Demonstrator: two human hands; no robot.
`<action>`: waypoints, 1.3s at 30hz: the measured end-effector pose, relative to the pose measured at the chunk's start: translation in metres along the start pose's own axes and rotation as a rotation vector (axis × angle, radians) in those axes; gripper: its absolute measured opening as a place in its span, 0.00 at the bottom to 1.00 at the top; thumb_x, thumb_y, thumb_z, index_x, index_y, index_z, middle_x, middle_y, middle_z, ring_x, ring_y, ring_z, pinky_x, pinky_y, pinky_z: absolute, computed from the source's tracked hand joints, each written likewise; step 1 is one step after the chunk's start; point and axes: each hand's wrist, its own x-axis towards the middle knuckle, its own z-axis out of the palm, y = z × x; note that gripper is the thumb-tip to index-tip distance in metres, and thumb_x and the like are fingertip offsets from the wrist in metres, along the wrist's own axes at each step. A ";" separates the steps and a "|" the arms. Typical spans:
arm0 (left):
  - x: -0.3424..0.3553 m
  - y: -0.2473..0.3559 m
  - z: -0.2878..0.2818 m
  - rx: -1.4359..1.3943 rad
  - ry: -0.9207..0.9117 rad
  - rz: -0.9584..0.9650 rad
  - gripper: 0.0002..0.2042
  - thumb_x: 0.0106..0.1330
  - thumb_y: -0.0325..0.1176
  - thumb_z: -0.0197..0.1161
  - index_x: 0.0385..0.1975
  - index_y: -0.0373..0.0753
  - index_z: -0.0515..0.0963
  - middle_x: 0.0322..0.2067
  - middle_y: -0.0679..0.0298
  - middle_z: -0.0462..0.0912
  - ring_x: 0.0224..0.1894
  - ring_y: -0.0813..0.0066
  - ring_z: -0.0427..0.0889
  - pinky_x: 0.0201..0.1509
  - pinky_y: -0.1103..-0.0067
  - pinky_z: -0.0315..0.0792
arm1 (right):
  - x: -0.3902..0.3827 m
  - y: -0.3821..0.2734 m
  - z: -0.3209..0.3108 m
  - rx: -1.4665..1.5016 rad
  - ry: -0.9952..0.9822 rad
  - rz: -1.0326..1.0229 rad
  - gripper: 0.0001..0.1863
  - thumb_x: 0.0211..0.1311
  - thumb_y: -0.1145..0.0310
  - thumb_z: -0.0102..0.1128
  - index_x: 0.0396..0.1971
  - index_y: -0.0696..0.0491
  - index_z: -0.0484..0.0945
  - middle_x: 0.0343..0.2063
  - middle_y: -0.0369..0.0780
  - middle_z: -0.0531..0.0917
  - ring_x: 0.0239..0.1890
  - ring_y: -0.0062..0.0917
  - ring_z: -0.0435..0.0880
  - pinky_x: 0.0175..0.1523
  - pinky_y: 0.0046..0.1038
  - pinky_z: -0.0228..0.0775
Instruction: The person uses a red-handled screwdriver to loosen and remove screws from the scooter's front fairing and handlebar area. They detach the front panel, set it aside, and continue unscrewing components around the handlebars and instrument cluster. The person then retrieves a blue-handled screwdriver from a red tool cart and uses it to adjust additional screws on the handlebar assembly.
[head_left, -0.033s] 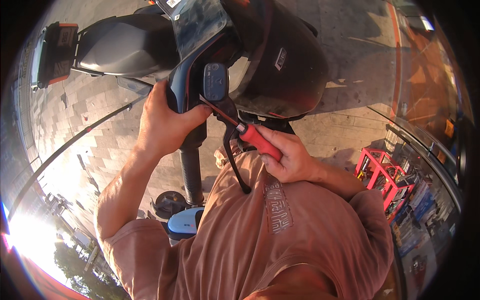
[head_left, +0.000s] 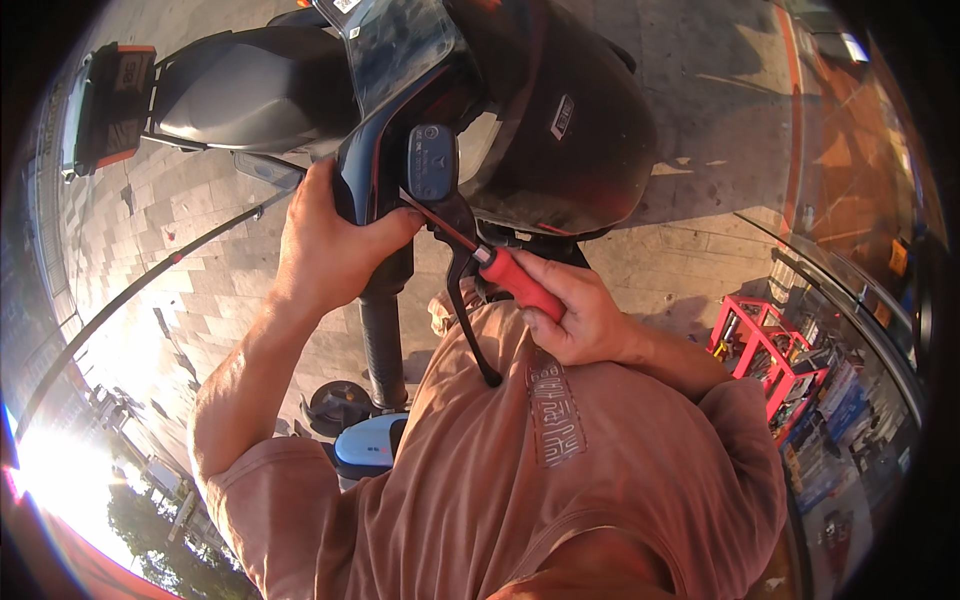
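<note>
Screwdriver (head_left: 505, 272) tip hidden against the handlebar switch housing (head_left: 431, 165), its red handle half buried in the right hand (head_left: 580, 315), left hand (head_left: 325, 250) palm covers the grip end (fingers wrapped out of sight), scooter (head_left: 260, 95) front cut off at top edge.

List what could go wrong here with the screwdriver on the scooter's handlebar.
1. The screwdriver meets the handlebar switch housing at a slant, so the tip may slip out and scratch the plastic.
2. The left hand grips the handlebar right beside the tip; a slip could jab its fingers.
3. The brake lever hangs just under the shaft, so the right hand could knock against it if the tool jerks.
</note>
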 end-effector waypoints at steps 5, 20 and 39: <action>0.000 -0.002 0.001 -0.057 0.004 0.014 0.35 0.45 0.41 0.76 0.49 0.25 0.72 0.36 0.52 0.84 0.38 0.68 0.84 0.45 0.73 0.78 | 0.000 -0.004 -0.003 0.009 -0.011 0.033 0.33 0.56 0.76 0.61 0.64 0.62 0.67 0.40 0.48 0.82 0.38 0.36 0.84 0.46 0.30 0.76; 0.002 -0.006 0.004 -0.149 -0.003 -0.014 0.34 0.43 0.41 0.77 0.48 0.27 0.72 0.36 0.53 0.83 0.37 0.69 0.83 0.43 0.73 0.78 | -0.002 -0.027 -0.005 0.179 -0.033 0.256 0.28 0.61 0.73 0.60 0.62 0.59 0.68 0.34 0.39 0.82 0.34 0.23 0.81 0.42 0.25 0.73; -0.004 -0.009 0.006 -0.246 -0.007 0.059 0.26 0.50 0.31 0.75 0.48 0.31 0.72 0.36 0.63 0.81 0.37 0.80 0.79 0.44 0.81 0.75 | 0.001 -0.004 0.002 0.105 0.003 0.009 0.32 0.55 0.77 0.61 0.62 0.64 0.68 0.37 0.47 0.83 0.36 0.39 0.85 0.42 0.30 0.77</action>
